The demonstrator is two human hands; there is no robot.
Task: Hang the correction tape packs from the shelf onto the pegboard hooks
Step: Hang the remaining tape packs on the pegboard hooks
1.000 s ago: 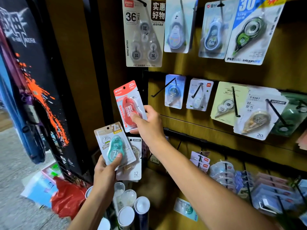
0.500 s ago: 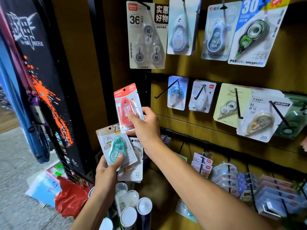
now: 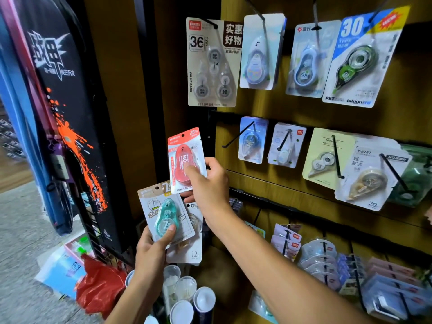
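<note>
the right hand (image 3: 208, 181) pinches the red correction tape pack (image 3: 185, 161) by its lower edge, thumb on the blister front, and holds it upright just left of the pegboard (image 3: 268, 181). the step in hand looks like carrying this pack to a hook. the nearest free-looking one is the long hook (image 3: 238, 134), up and to the right of the grip; the next move calls for lining the pack's small top hole with that tip. below the grip, the left hand (image 3: 152, 249) grips the teal pack (image 3: 167, 216) with another card behind it. compared with a second ago, the red pack sits slightly closer to the board, its pinch unchanged.
</note>
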